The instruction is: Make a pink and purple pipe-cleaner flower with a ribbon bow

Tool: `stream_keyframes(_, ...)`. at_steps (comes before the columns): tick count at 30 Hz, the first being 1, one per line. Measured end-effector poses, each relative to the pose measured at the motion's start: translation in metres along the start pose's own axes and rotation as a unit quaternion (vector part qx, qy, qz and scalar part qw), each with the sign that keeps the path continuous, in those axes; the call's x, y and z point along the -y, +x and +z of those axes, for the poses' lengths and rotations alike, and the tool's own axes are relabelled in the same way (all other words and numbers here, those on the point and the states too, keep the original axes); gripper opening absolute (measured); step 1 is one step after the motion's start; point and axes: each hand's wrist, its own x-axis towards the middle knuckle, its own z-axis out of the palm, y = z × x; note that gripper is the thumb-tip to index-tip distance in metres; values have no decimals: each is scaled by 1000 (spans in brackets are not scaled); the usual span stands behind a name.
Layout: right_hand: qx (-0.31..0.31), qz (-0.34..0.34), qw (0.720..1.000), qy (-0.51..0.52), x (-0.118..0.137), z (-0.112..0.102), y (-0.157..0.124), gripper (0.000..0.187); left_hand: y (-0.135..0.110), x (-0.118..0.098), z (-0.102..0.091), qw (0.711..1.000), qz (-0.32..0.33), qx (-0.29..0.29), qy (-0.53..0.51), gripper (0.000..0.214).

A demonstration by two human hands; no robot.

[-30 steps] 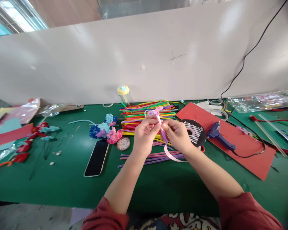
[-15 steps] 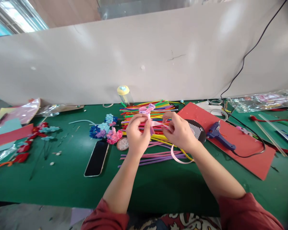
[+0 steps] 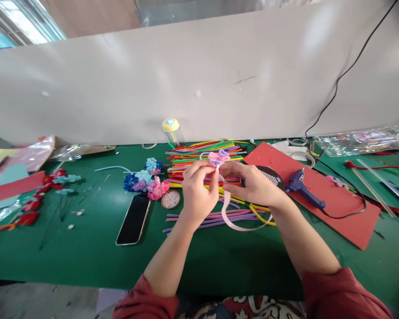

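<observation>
On the near side of the pile of multicoloured fuzzy pipe cleaners (image 3: pixel 186 157), a narrow pale-pink satin-like ribbon (image 3: pixel 240 229) hangs in a long loop, seemingly unused. The left hand's (image 3: pixel 199 190) fingers pinch the base of a pink-and-purple fuzzy flower (image 3: pixel 219 157) above the pile; the right hand's (image 3: pixel 256 184) fingers curl loosely there, their hold on the ribbon unclear. The flower's head looks formed, the ribbon only partly attached.

Black rectangular phone (image 3: pixel 134 220) on green tabletop (image 3: pixel 86 261), blue-and-pink fuzzy flowers (image 3: pixel 144 177) beyond it, thin multicoloured stems (image 3: pixel 183 156) to their right, flat pink ribbon (image 3: pixel 232 225) before them, purple-blue glue gun (image 3: pixel 304 190) on red rectangular board (image 3: pixel 347 231) farther right
</observation>
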Motion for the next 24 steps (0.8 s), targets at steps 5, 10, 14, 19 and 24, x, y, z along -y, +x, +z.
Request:
stream_keyframes(5, -79, 2, 996, 36, 1, 25, 5, 18, -2, -3, 2, 1000, -11, -11, 6, 7)
stream_keyframes(10, -149, 40, 983, 99, -2, 38, 8, 12, -4, -3, 1, 1000, -11, -22, 17, 5)
stream_keyframes(14, -165, 34, 976, 134, -5, 40, 8, 7, -4, -3, -1, 1000, -8, -20, 16, 4)
stream_keyframes(19, -174, 24, 973, 152, -7, 39, 8, 10, -2, -5, -5, 1000, -10, -22, 16, 5)
stream_keyframes(24, -200, 8, 973, 113, -4, 40, 6, 10, 1, -5, -9, 999, -6, -31, 28, 8)
